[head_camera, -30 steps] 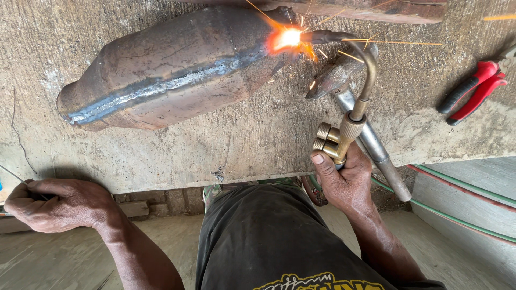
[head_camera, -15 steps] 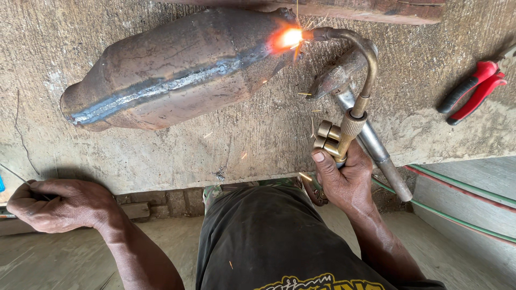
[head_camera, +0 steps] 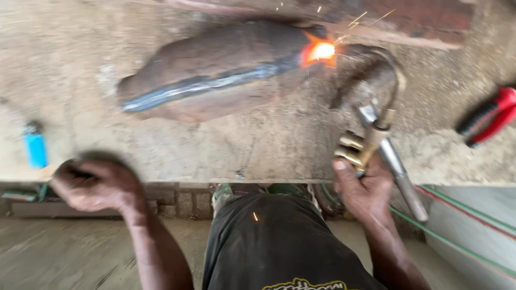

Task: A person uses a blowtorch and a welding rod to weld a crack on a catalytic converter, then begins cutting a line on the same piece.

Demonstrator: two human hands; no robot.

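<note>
A long rusty metal casing [head_camera: 220, 75] lies on the concrete slab [head_camera: 269, 145], with a bright cut seam along its length. At its right end a glowing orange spot [head_camera: 320, 52] throws sparks. My right hand [head_camera: 363, 190] grips the brass cutting torch [head_camera: 371, 137], whose curved nozzle reaches up to the glowing spot. My left hand [head_camera: 94, 185] rests curled on the slab's front edge, left of my body; whether it holds anything is unclear. The picture is blurred by motion.
A blue lighter [head_camera: 35, 146] lies on the slab at the far left. Red-handled pliers [head_camera: 489, 118] lie at the right edge. A silver pipe [head_camera: 400, 174] leans by my right hand. Green and red hoses [head_camera: 457, 241] run down to the right.
The view has shifted so the casing sits further right and the blue lighter has come into sight. The torch flame stays at the casing's right end, with fewer sparks flying.
</note>
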